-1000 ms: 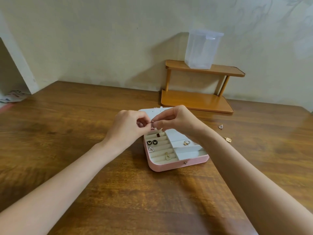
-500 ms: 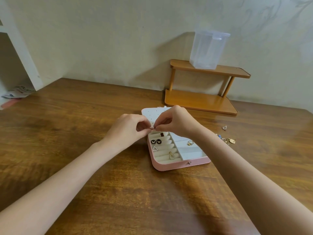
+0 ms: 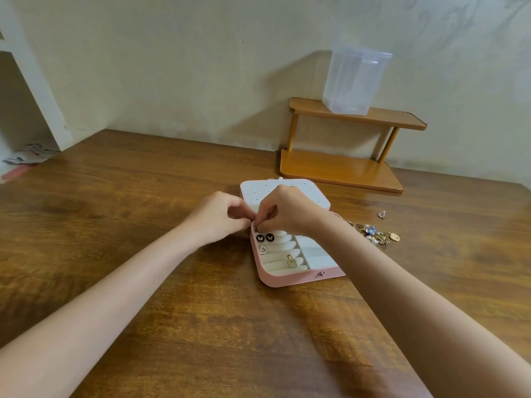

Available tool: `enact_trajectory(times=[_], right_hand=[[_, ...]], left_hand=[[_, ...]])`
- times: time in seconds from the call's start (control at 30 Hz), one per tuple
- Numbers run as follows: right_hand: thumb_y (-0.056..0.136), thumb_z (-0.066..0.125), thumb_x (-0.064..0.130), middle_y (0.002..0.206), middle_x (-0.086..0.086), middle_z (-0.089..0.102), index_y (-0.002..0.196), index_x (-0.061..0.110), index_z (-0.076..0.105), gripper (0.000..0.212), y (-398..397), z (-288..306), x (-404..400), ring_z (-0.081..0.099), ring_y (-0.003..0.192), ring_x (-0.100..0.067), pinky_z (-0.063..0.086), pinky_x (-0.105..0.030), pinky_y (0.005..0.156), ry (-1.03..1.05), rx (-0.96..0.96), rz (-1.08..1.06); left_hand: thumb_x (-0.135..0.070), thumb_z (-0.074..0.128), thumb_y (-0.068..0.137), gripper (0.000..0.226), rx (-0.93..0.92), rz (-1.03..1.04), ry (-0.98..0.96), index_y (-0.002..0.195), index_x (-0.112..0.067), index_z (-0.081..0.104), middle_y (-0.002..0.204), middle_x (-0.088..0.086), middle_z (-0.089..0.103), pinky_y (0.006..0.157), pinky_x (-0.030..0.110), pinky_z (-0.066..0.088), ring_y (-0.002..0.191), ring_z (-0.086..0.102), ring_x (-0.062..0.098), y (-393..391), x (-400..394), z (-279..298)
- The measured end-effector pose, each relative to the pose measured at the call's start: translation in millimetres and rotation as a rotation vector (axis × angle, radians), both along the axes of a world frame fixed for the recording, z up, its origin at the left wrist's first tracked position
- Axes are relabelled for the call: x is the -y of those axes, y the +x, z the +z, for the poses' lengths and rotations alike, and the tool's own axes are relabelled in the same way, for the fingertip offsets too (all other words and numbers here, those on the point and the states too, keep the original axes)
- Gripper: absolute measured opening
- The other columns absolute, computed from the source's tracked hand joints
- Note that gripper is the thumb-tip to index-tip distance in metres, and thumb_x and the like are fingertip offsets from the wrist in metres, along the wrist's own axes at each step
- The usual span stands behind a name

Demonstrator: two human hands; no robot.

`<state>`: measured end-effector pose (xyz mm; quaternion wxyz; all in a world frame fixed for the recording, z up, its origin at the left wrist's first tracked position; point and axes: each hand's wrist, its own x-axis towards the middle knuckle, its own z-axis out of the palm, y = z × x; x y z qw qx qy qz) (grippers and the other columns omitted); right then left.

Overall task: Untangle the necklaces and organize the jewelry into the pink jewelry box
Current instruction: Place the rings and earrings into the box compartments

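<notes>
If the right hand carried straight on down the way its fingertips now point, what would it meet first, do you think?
Most likely the padded ring rolls at the far left corner of the pink jewelry box, just below the right hand; depth is unclear.

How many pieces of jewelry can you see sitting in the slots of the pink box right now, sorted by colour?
Black round butterfly pieces: 2
Silver-white triangle piece: 1
Gold rectangular piece: 1
Total: 4 in the pink box; anything under the hands is hidden.

Head camera, looking forward-down, close over table (image 3: 143, 254).
</notes>
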<state>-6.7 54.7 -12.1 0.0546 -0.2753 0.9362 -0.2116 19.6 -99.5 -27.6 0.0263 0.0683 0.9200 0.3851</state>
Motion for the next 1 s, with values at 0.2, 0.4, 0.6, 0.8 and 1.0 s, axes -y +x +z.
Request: enact_trajectory(times=[0.2,0.4,0.6,0.8,1.0], right_hand=[[0.083,0.068,0.011,0.088,0.001,0.067,0.096,0.011,0.075,0.015,0,-3,0,0.055,0.074,-0.007,0.040,-0.009,0.063,-0.012,-0.010,0.002],[0.083,0.068,0.010,0.075,0.004,0.066,0.093,0.008,0.074,0.011,-8,21,-51,0.055,0.062,0.004,0.043,-0.003,0.056,-0.263,-0.107,-0.238],[0.087,0.063,0.005,0.090,-0.007,0.069,0.096,0.007,0.074,0.015,-17,16,-119,0.056,0.071,-0.011,0.043,-0.015,0.065,0.030,-0.155,-0.457],[0.086,0.064,0.006,0.098,-0.009,0.071,0.097,0.009,0.074,0.016,-15,-17,-134,0.063,0.087,-0.020,0.050,-0.027,0.076,0.112,-0.089,-0.448],[0.087,0.062,0.007,0.098,-0.011,0.071,0.096,0.007,0.074,0.015,-16,-22,-133,0.063,0.086,-0.021,0.051,-0.029,0.076,0.096,-0.135,-0.465]], left_hand=[[-0.013,0.062,0.088,0.015,-0.073,0.010,-0.047,0.096,-0.021,0.071,0.099,-0.009,0.067,0.085,0.023,0.043,0.099,0.058,0.007,0,-1,3],[-0.012,0.058,0.090,0.016,-0.203,0.023,-0.026,0.089,-0.024,0.069,0.097,-0.012,0.063,0.065,0.005,0.035,0.092,0.054,0.002,-2,-16,11],[-0.010,0.056,0.090,0.020,-0.209,-0.117,-0.001,0.082,-0.024,0.068,0.084,-0.020,0.060,0.062,0.000,0.039,0.078,0.055,-0.007,-6,-52,13],[-0.010,0.056,0.090,0.023,-0.203,-0.186,-0.030,0.080,-0.029,0.065,0.083,-0.023,0.057,0.063,0.000,0.038,0.081,0.053,-0.009,-8,-69,15],[-0.010,0.055,0.091,0.022,-0.185,-0.180,-0.022,0.082,-0.027,0.065,0.083,-0.023,0.058,0.069,0.004,0.038,0.083,0.054,-0.006,-8,-71,13]])
